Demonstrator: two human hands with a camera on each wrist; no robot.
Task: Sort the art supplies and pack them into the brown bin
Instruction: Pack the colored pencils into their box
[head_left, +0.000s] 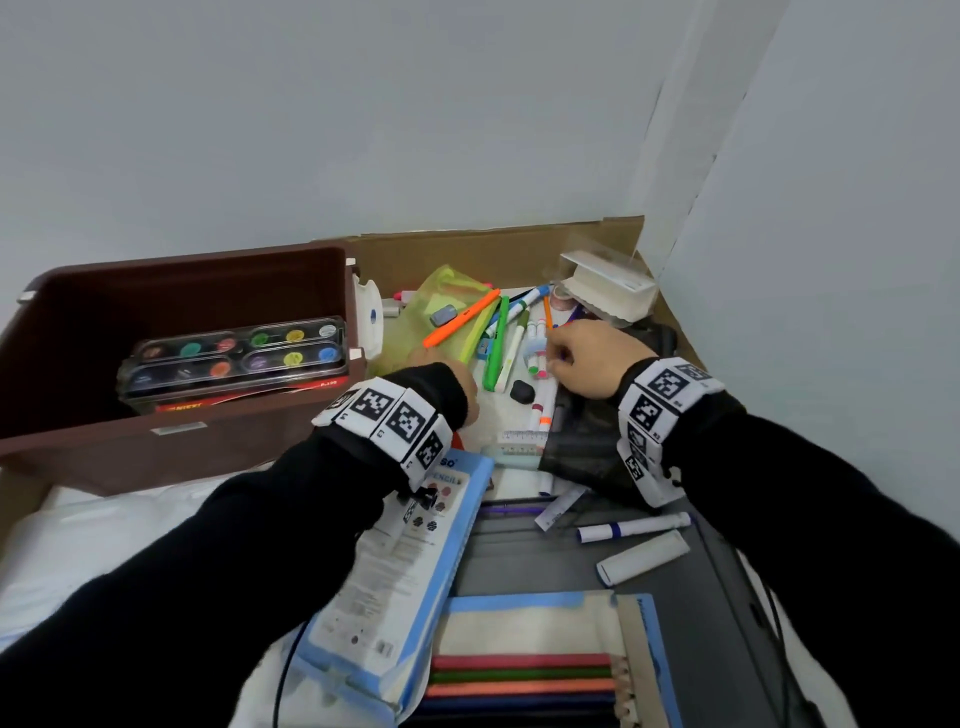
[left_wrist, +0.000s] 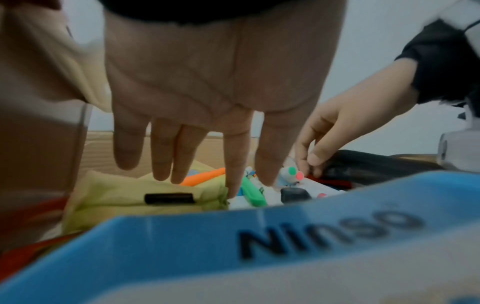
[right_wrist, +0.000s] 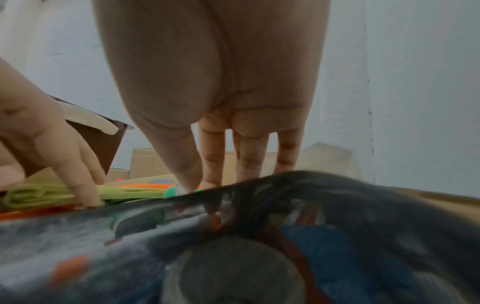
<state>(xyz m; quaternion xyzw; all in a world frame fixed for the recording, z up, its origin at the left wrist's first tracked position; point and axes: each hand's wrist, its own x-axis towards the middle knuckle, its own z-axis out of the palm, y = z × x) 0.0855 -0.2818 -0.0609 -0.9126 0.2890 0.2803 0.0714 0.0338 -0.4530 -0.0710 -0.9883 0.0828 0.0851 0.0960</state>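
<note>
Fingers (left_wrist: 235, 164) of left hand (left_wrist: 207, 82) extended, touching yellow pouch (left_wrist: 130, 195).

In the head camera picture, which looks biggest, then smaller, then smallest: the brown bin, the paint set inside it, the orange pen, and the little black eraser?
Largest to smallest, as they look in the head view:
1. brown bin
2. paint set
3. orange pen
4. black eraser

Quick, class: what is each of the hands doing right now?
Left hand: open, straight fingers reaching down to the yellow-green pouch.
Right hand: fingertips down among the small markers; whether it grips one cannot be told.
</note>
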